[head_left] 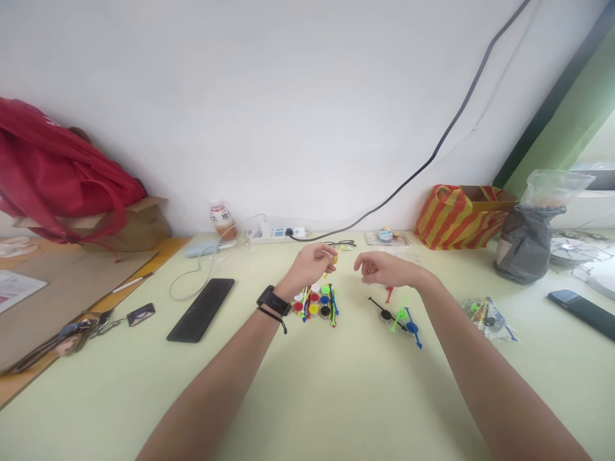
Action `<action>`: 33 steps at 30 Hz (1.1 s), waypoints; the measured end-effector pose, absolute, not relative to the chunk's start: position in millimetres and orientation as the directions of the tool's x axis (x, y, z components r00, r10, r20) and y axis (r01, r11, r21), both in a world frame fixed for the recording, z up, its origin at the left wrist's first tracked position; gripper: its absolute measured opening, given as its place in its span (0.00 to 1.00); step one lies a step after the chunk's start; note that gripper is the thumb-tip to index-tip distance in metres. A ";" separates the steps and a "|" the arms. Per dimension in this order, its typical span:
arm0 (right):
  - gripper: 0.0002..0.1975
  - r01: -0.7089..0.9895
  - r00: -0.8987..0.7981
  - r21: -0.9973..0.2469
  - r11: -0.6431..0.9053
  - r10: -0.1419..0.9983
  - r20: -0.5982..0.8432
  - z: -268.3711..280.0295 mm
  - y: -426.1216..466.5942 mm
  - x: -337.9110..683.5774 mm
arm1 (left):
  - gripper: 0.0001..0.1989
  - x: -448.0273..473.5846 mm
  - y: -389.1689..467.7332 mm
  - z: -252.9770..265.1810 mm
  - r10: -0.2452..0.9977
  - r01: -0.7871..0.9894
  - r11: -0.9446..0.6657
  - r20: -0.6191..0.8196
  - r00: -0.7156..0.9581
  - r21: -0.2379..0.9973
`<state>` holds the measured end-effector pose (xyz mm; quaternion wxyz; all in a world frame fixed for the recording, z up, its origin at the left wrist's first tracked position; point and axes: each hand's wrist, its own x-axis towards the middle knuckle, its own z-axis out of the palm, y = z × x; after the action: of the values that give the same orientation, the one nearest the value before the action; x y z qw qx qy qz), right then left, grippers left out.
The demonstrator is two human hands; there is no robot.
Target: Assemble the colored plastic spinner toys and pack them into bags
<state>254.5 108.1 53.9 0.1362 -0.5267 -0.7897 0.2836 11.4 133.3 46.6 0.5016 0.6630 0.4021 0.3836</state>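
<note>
My left hand is closed in a pinch on a small yellow arrow spinner, held just above the table. Apart from it on the right, my right hand hovers with loosely bent fingers and nothing visible between them. Below that hand a red arrow shows, partly hidden. Nearer me lie finished-looking spinners: a black one, a green one and a blue one, their arrows crossing. Beneath my left hand sits a cluster of colored discs with several loose arrows beside them.
A black phone lies left, near keys. Behind are a power strip, a bottle and glasses. To the right are a bagged spinner set, a striped bag and a grey bag.
</note>
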 end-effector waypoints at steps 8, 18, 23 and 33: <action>0.15 0.803 -0.434 -0.571 0.170 0.823 -0.365 47.1 106.9 250.9 | 0.15 8.7 136.6 47.1 0.931 0.076 -0.144 0.109 0.348 0.987; 0.13 0.260 -0.408 -0.950 0.172 0.911 0.053 68.5 95.5 223.4 | 0.15 12.5 131.6 41.6 0.769 0.033 -0.407 0.322 0.552 0.913; 0.08 0.290 -0.402 -0.934 0.206 0.912 0.077 62.1 100.5 224.2 | 0.13 17.7 128.1 38.8 0.751 0.081 -0.490 0.374 0.544 0.868; 0.05 0.642 -0.319 -0.754 0.135 0.942 -0.103 57.1 99.8 221.5 | 0.08 24.6 112.0 32.2 0.675 0.259 -0.629 0.350 0.650 0.733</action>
<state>221.5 99.8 57.1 0.2049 -0.5465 -0.7248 0.3660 24.6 112.0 32.2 0.3305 0.8459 0.2759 0.3148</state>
